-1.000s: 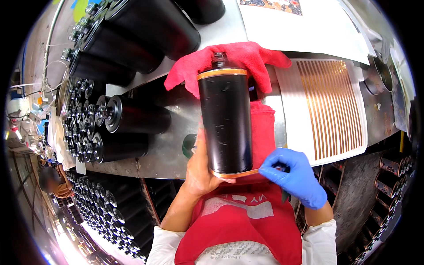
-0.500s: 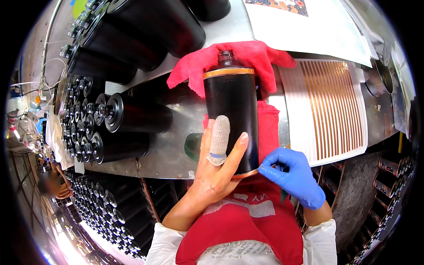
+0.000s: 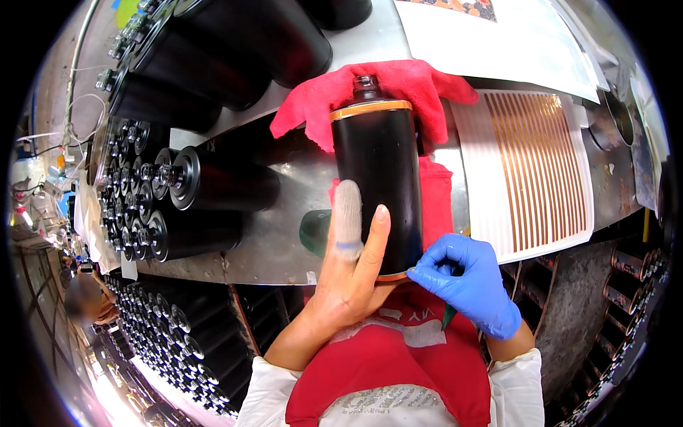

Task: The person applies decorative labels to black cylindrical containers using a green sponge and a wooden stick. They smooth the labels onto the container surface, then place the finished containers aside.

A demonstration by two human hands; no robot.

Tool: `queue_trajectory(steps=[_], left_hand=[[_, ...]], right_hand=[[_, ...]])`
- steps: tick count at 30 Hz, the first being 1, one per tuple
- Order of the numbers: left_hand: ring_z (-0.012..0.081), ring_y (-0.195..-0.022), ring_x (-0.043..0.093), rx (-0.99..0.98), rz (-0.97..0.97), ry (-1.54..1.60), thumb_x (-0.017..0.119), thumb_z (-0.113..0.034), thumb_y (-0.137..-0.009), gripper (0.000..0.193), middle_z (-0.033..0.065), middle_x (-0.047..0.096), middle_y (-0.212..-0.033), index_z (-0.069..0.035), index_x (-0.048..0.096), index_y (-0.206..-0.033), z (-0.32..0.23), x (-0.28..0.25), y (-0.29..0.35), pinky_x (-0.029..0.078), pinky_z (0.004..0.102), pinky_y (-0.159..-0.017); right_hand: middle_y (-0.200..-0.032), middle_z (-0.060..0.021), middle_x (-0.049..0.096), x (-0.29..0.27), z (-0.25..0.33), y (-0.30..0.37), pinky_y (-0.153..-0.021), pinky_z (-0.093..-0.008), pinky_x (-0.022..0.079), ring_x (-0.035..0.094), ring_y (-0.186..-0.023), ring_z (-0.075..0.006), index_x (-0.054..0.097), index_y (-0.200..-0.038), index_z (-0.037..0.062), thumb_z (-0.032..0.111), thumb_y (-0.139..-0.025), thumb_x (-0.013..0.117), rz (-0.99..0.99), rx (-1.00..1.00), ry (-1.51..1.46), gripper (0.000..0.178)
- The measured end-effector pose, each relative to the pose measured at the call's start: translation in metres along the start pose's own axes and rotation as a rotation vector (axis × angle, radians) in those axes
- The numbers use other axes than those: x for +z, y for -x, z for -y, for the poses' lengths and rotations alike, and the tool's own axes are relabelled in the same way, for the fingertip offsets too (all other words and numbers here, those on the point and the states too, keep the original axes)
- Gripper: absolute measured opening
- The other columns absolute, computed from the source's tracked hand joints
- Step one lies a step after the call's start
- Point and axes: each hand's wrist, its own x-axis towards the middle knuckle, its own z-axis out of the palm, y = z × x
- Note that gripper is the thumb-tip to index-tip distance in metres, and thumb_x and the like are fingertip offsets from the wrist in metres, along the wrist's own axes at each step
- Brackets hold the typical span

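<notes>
A black bottle (image 3: pixel 377 164) with a clear neck lies tilted away from me on pink cloth (image 3: pixel 437 192). A gold-orange band (image 3: pixel 370 109) rings its shoulder, and a thin copper-coloured strip (image 3: pixel 390 277) runs along its near rim. My left hand (image 3: pixel 348 277) holds the bottle from the lower left, two fingers along its side, one in a grey-white knit sleeve. At the right end of the near rim, my blue-gloved right hand (image 3: pixel 462 281) pinches the strip between thumb and forefinger. A green pointed piece (image 3: pixel 448 314) shows below the glove; whether the hand holds it is hidden.
Right of the bottle lies a white sheet with copper-coloured strips (image 3: pixel 533 171). Several black bottles (image 3: pixel 220 181) lie on the left, with large ones (image 3: pixel 242 43) behind. A dark green piece (image 3: pixel 314 231) rests on the metal table (image 3: pixel 249 265). More bottles fill racks below.
The bottle has shifted slightly rightward at its near end. My right hand's pinch has moved a little left along the near rim. My left hand's fingers have shifted slightly left.
</notes>
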Motion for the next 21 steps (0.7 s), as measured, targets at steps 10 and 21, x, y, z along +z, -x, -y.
queue_trajectory(steps=[10, 21], left_hand=[[0.0306, -0.131, 0.034, -0.343, -0.257, 1.259, 0.070, -0.003, -0.074, 0.098, 0.0207, 0.026, -0.144, 0.001, 0.002, -0.144, -0.001, 0.012, 0.020, 0.029, 0.0408, -0.105], [0.0248, -0.126, 0.039, -0.458, -0.187, 1.233, 0.060, 0.011, -0.077, 0.097, 0.0147, 0.020, -0.146, -0.009, -0.004, -0.145, -0.018, -0.001, 0.000, 0.043, 0.0356, -0.096]], right_hand=[[-0.068, 0.0043, 0.053, -0.012, -0.013, 0.000, -0.050, -0.0160, 0.033, 0.040, -0.056, 0.0003, 0.066, -0.083, 0.0040, 0.007, -0.075, 0.072, -0.076, 0.234, -0.207, 0.011], [-0.074, 0.0030, 0.056, 0.000, -0.016, -0.005, -0.052, -0.0153, 0.037, 0.042, -0.058, 0.0001, 0.060, -0.084, 0.0049, 0.014, -0.075, 0.075, 0.035, 0.170, -0.251, 0.020]])
